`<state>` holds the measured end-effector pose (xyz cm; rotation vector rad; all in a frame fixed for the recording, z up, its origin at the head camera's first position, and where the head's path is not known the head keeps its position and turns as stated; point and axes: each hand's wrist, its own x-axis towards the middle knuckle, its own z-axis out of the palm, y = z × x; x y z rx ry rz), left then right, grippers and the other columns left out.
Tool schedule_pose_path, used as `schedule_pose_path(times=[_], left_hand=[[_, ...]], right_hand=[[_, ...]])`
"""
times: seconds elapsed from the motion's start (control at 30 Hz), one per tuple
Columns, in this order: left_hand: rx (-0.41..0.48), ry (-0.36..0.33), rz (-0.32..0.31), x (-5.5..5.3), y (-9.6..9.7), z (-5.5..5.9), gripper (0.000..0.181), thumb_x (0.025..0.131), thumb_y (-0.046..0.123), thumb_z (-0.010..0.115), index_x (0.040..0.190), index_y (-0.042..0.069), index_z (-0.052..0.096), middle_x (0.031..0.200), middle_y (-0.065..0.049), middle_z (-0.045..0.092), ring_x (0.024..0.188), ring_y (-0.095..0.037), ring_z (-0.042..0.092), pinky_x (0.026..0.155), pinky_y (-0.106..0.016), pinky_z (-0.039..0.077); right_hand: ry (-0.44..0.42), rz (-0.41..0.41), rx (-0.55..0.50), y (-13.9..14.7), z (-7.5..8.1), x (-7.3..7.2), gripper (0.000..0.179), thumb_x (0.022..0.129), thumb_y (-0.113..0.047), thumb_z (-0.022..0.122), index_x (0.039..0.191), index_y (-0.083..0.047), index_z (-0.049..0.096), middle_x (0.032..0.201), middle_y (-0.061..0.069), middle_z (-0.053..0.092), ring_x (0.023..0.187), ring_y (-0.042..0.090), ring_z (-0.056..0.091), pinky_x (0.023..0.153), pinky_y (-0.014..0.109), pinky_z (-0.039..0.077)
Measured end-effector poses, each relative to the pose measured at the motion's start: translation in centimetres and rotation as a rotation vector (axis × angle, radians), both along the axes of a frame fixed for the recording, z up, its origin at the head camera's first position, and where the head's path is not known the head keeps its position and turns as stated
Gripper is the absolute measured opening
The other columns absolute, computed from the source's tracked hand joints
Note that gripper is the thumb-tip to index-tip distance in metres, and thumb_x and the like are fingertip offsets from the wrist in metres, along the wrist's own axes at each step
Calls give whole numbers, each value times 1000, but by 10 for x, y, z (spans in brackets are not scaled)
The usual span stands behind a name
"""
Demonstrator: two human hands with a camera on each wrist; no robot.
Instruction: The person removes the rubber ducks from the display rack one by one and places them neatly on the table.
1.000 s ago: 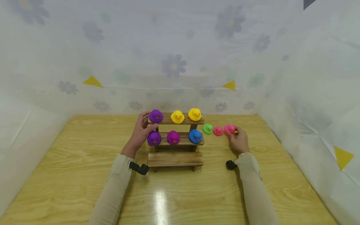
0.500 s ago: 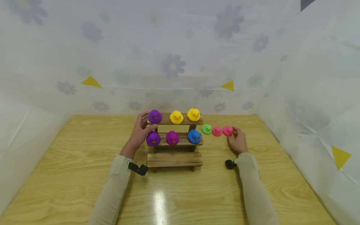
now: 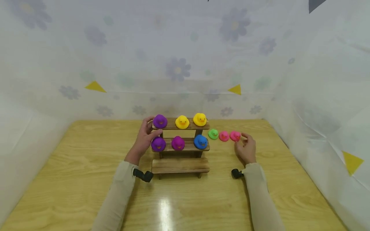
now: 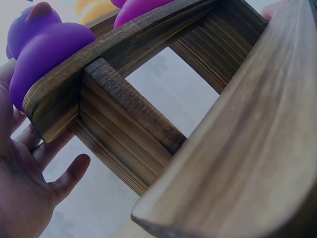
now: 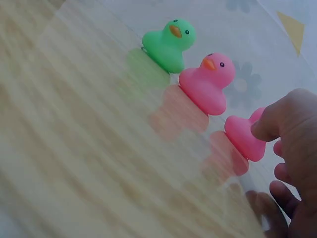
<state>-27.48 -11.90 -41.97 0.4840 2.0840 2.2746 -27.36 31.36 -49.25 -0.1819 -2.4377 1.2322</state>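
Observation:
My left hand (image 3: 143, 138) grips the left end of a three-tier wooden stand (image 3: 180, 164), thumb in front of the upright and fingers reaching behind. Above and below that thumb sit a purple duck (image 3: 160, 121) on the top tier and another purple duck (image 3: 158, 144) on the middle tier. To the right of the stand, a green duck (image 5: 169, 45), a pink duck (image 5: 205, 85) and an end pink duck (image 5: 244, 136) stand in a row on the table. My right hand (image 3: 246, 149) is just right of the end duck, fingers loosely spread, thumb overlapping its head in the right wrist view.
Two yellow ducks (image 3: 182, 122) share the top tier; a magenta duck (image 3: 178, 143) and a blue duck (image 3: 200, 141) share the middle one. White flowered sheeting (image 3: 178, 69) walls the wooden table (image 3: 95, 154) at the back and sides.
The right fingers have loosened from around the end pink duck and drawn slightly right, leaving it in the row. The left hand keeps its place on the stand.

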Motion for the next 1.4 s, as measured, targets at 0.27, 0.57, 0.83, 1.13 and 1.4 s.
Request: schedule_pose_path(times=[0.27, 0.57, 0.83, 1.13, 1.4], left_hand=[[-23, 6, 3, -2, 0, -3, 52, 96, 12, 58, 139, 15, 29, 127, 3, 56, 100, -10, 59, 85, -27, 49], [-17, 1, -5, -2, -2, -5, 54, 95, 10, 58, 140, 16, 28, 120, 12, 58, 97, -10, 59, 84, -27, 50], [-18, 5, -10, -2, -2, -4, 54, 95, 11, 58, 140, 16, 28, 118, 13, 59, 97, -9, 59, 84, -27, 50], [-25, 10, -12, -2, -2, -3, 56, 96, 11, 58, 142, 14, 27, 119, 14, 58, 96, -9, 60, 83, -26, 50], [-34, 1, -11, -1, -2, -2, 57, 95, 12, 59, 143, 14, 26, 123, 12, 57, 98, -9, 59, 84, -26, 50]], right_hand=[[93, -83, -48, -11, 4, 7, 43, 93, -27, 63, 126, 0, 56, 121, 22, 51, 100, 32, 46, 76, 35, 35], [274, -32, -6, -25, 16, 7, 32, 90, -15, 66, 115, 5, 62, 113, 23, 57, 95, 35, 48, 76, 34, 34], [439, 149, 111, -55, 48, 11, 28, 86, -6, 69, 110, 6, 62, 106, 24, 60, 90, 38, 51, 73, 36, 40], [491, 391, 193, -89, 79, 25, 28, 84, -5, 69, 111, 2, 63, 104, 19, 61, 84, 30, 53, 67, 30, 45], [371, 564, 160, -108, 89, 38, 38, 80, 2, 71, 116, -3, 61, 113, 15, 61, 94, 24, 53, 73, 42, 46]])
